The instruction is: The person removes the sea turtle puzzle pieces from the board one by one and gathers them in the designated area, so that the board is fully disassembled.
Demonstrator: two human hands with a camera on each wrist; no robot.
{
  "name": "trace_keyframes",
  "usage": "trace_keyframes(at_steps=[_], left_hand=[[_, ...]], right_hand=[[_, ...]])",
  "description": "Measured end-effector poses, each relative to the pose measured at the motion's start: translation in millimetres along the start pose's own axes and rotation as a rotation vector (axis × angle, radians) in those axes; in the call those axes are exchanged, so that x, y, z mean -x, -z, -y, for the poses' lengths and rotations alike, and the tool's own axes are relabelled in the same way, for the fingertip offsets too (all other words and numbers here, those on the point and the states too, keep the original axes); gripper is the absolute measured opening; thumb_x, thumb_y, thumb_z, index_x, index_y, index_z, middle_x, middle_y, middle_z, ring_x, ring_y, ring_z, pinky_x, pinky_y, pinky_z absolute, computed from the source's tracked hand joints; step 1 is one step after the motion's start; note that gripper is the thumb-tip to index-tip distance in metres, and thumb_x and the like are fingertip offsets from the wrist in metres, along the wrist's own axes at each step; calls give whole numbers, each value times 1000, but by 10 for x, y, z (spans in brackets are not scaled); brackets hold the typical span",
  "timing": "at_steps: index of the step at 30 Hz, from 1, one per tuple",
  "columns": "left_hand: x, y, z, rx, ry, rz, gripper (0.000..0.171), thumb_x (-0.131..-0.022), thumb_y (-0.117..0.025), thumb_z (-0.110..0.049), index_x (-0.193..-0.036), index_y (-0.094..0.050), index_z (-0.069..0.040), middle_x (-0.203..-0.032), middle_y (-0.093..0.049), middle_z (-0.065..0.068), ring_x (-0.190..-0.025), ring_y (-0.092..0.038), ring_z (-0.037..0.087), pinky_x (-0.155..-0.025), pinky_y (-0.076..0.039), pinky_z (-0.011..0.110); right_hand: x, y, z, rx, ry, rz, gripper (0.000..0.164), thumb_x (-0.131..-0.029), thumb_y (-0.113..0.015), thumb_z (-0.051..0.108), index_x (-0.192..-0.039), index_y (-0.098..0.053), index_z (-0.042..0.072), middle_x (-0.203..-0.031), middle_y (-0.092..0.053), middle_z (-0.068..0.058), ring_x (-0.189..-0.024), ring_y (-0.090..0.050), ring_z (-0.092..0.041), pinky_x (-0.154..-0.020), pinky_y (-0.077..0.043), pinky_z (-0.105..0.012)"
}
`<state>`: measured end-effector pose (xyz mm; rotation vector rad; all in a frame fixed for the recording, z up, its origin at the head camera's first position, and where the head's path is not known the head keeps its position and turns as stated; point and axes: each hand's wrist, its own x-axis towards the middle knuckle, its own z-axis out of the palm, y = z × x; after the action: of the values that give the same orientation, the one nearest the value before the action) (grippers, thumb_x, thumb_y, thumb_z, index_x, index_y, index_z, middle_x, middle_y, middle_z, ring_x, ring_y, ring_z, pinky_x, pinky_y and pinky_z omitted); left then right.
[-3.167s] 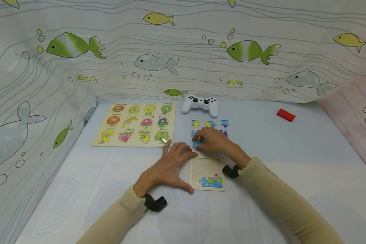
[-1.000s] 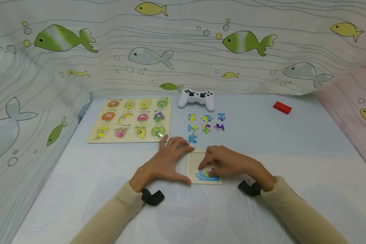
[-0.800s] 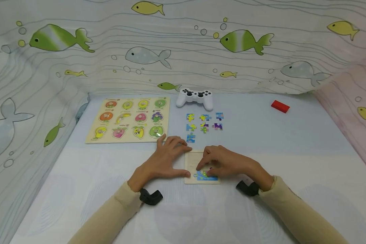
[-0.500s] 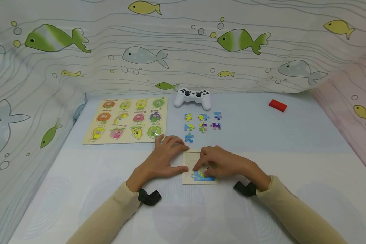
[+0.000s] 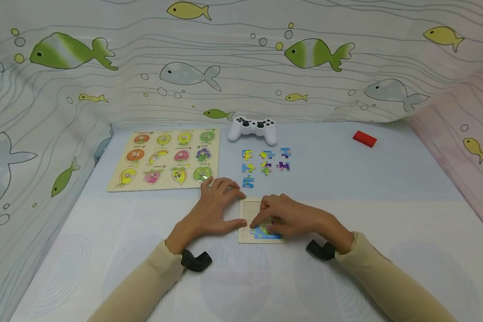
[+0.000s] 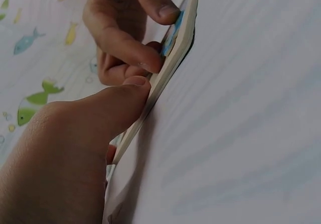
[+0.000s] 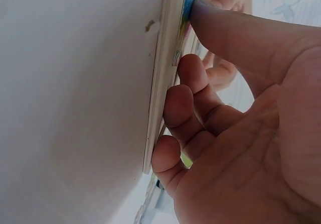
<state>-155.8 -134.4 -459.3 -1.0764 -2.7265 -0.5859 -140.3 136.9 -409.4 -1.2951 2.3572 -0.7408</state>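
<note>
In the head view my left hand (image 5: 213, 208) is spread along the left side of a small wooden puzzle tray (image 5: 247, 208). Its thumb touches the tray's edge, and the index fingertip reaches the far left corner. My right hand (image 5: 290, 214) bends over the tray, with thumb and index finger on either side of a blue-green puzzle piece (image 5: 260, 232) near the front rim. In the right wrist view its thumb (image 7: 213, 25) presses on the printed face while other curled fingertips (image 7: 178, 106) lie along the tray's side. The hand hides part of the joined pieces.
Several loose puzzle pieces (image 5: 265, 167) lie in rows beyond the tray. A white game controller (image 5: 252, 129) is behind them, a wooden fruit peg board (image 5: 167, 158) at the back left, and a red block (image 5: 364, 138) at the back right.
My right hand has come from the loose pieces down to the tray, and its index finger has lately shifted slightly left there. The left hand stays at the tray's side.
</note>
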Motion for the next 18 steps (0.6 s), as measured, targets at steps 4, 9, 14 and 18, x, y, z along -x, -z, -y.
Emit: trace_keyframes(at_steps=[4, 9, 14, 18], left_hand=[[5, 1, -4, 15, 12, 8, 55, -81, -68, -64, -121, -64, -26, -133, -55, 2, -133, -42, 24, -115, -13, 70], [9, -5, 1, 21, 12, 6, 55, -81, -69, -63, -121, -64, -26, -134, -54, 2, -133, -42, 24, -115, -13, 71], [8, -5, -2, 22, 18, 17, 55, -81, -68, -64, -121, -64, -26, -135, -54, 2, -134, -42, 24, -115, -13, 71], [7, -1, -4, 20, 26, 31, 56, -82, -67, -65, -122, -64, -27, -135, -53, 2, -135, -41, 23, -116, -12, 69]], right_hand=[[6, 5, 11, -6, -6, 3, 35, -93, -70, 9, -121, -75, 30, -97, -56, 5, -81, -48, -9, -80, -32, -30], [-1, 7, 12, -23, -20, 11, 35, -94, -70, 9, -120, -74, 31, -99, -57, 6, -83, -48, -9, -81, -33, -30], [-9, 10, 11, -41, -19, 16, 34, -93, -69, 8, -119, -74, 29, -103, -60, 6, -89, -50, -10, -84, -35, -30], [-14, 8, 4, -46, -1, 13, 32, -92, -70, 7, -117, -74, 28, -101, -62, 6, -90, -51, -11, -84, -37, -30]])
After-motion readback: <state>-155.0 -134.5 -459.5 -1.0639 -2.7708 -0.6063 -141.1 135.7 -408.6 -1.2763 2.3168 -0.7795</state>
